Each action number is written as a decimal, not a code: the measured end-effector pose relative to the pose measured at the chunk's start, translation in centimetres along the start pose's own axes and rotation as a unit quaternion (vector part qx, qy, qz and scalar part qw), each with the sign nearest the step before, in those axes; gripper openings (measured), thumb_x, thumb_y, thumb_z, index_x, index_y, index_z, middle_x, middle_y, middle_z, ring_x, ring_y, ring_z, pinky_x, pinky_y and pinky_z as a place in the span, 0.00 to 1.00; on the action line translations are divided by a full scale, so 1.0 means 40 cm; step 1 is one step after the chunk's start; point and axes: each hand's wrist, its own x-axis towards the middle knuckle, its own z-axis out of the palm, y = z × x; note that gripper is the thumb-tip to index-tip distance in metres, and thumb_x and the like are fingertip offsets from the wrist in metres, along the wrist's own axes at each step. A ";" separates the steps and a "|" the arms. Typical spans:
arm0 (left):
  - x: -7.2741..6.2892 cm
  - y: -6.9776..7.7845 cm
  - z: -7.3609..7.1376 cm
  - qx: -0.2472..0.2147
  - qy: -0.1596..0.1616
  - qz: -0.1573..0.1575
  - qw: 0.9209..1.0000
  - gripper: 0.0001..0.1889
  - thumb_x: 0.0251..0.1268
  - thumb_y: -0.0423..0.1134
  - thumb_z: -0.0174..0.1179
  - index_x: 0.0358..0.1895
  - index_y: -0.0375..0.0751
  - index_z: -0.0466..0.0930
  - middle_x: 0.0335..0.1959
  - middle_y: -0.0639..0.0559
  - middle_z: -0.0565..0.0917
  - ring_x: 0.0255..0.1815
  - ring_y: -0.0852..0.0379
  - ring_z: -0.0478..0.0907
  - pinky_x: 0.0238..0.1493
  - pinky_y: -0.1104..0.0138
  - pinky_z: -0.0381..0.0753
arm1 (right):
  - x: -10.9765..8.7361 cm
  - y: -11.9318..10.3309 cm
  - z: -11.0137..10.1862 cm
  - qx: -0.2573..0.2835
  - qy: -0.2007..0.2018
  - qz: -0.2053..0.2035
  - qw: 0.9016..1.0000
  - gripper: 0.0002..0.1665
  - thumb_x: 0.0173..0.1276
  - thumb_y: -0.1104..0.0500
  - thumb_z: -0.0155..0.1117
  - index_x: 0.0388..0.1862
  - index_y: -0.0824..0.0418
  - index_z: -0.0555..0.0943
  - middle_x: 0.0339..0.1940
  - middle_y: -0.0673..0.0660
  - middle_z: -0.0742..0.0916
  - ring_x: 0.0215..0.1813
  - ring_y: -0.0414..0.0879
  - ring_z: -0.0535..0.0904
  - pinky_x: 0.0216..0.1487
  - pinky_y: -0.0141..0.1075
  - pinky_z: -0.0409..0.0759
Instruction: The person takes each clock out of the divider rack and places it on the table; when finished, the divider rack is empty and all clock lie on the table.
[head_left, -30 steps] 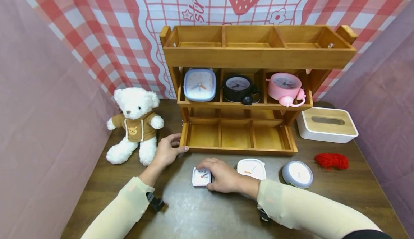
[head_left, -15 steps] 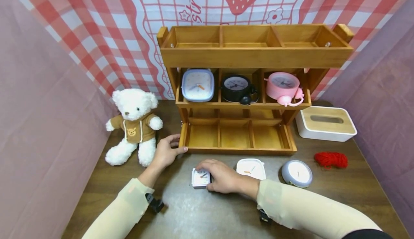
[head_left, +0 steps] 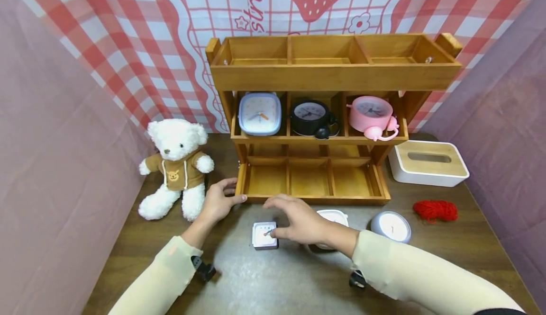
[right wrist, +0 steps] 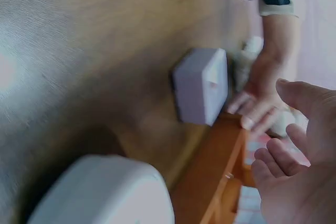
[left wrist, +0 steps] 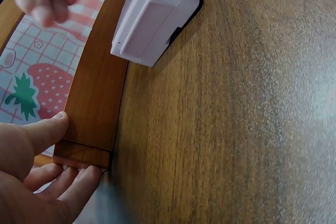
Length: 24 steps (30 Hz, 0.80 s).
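Observation:
My left hand (head_left: 219, 202) holds the lower left corner of a wooden tiered shelf (head_left: 324, 201), thumb at the front board and fingers around the end, as the left wrist view shows. A small square white alarm clock (head_left: 258, 240) lies face up on the table before the shelf. Right over its right side hovers my right hand (head_left: 302, 220), fingers spread and holding nothing; the right wrist view shows space between it and the clock (right wrist: 197, 87). Partly behind the right wrist lies a larger white clock (head_left: 336, 216). A round grey clock (head_left: 391, 226) lies farther right.
In the middle tier sit a blue clock (head_left: 259, 114), a black clock (head_left: 309, 118) and a pink clock (head_left: 370, 116). A white teddy bear (head_left: 177, 158) sits at left. On the right are a tissue box (head_left: 431, 168) and red yarn (head_left: 435, 210).
My right hand has let go of the small white clock and lifted off it, up and slightly right. The clock stays where it was. My left hand keeps its hold on the shelf.

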 end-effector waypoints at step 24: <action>-0.015 -0.005 -0.001 -0.031 0.005 0.015 0.999 0.31 0.60 0.31 0.74 0.67 0.27 0.76 0.60 0.31 0.82 0.61 0.37 0.82 0.58 0.54 0.84 | -0.186 -0.009 -0.338 0.005 0.264 0.035 0.964 0.33 0.55 0.65 0.82 0.61 0.61 0.81 0.59 0.55 0.85 0.58 0.34 0.79 0.62 0.20 0.74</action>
